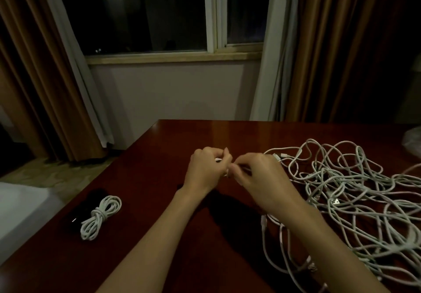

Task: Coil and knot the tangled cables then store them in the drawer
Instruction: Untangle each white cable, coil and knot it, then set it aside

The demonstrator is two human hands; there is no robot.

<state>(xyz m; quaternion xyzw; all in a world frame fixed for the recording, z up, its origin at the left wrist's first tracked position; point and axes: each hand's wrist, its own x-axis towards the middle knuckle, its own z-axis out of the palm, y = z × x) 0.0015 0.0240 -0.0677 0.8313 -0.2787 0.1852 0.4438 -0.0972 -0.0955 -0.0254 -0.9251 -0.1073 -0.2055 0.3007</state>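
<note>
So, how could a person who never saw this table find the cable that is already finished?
Look at the dark red table, near its left edge. The coiled cable lies there alone, a neat white bundle knotted at its middle, unlike the loose tangled cables on the right.

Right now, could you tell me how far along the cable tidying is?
Early days. Done: one coiled white cable lies knotted at the table's left. In hand: the left hand and right hand pinch a white cable end between them above the table. Left: the big tangled pile on the right is unsorted, and nothing is stored; no drawer is in view.
</note>
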